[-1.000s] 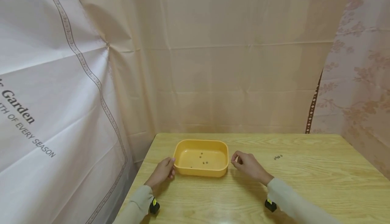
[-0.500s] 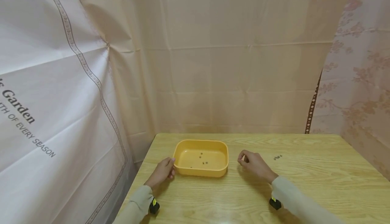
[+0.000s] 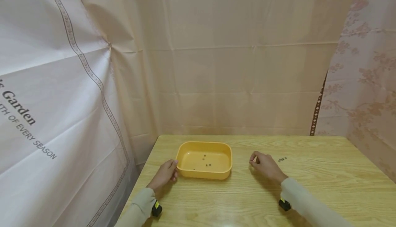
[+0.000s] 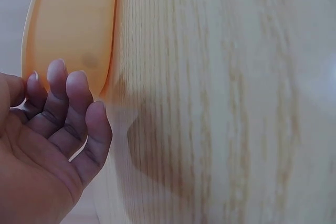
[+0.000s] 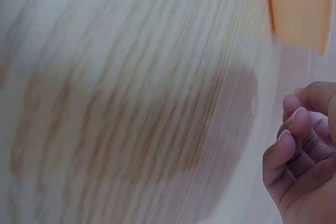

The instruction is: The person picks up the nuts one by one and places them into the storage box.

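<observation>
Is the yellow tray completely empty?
No, the head view shows a few small dark pieces lying on the floor of the yellow tray.

The dark bits (image 3: 282, 159) on the table (image 3: 325, 185) are too small to identify.

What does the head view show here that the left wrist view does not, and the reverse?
Only the head view shows the right hand, fingers curled, between the orange tray and the small dark bits on the table, plus more bits inside the tray and the curtains. Only the left wrist view shows the left hand's fingertips up close against the tray wall. Both show the left hand, the tray and the wooden table.
</observation>
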Available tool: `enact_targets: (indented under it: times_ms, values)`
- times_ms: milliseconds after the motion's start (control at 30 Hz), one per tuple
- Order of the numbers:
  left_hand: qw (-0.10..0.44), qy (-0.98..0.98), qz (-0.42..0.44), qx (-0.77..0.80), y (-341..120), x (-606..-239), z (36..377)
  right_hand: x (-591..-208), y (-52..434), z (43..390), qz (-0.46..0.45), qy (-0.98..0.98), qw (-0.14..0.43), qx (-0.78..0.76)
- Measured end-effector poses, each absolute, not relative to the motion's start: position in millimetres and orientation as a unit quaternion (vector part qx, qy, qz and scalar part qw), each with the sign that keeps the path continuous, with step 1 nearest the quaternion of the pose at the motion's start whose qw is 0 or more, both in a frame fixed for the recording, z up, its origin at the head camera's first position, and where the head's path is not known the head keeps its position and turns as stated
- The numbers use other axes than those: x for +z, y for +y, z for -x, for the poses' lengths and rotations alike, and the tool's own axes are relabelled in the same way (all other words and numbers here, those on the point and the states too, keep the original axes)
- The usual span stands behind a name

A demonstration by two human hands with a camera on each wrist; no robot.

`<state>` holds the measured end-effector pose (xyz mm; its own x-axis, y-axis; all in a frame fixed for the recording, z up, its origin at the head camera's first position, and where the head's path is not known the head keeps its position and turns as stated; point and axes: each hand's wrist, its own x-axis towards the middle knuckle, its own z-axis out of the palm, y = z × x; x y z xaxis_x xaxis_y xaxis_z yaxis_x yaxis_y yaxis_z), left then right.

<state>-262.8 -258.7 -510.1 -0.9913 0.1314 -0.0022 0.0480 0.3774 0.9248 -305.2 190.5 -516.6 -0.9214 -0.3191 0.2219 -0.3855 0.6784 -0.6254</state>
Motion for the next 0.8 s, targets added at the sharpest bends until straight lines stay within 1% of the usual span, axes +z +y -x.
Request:
enact_targets:
  times_ms: [433,800]
  values:
    - [0.027,0.835,-0.049,0.547,-257.7,-508.1,263.3,-518.8,214.0,304.3,-0.175,-0.92,0.044,0.348]
    - [0.04,0.832,-0.045,0.551,-257.0,-506.7,261.0,-521.5,232.5,304.6,-0.154,-0.927,0.048,0.337]
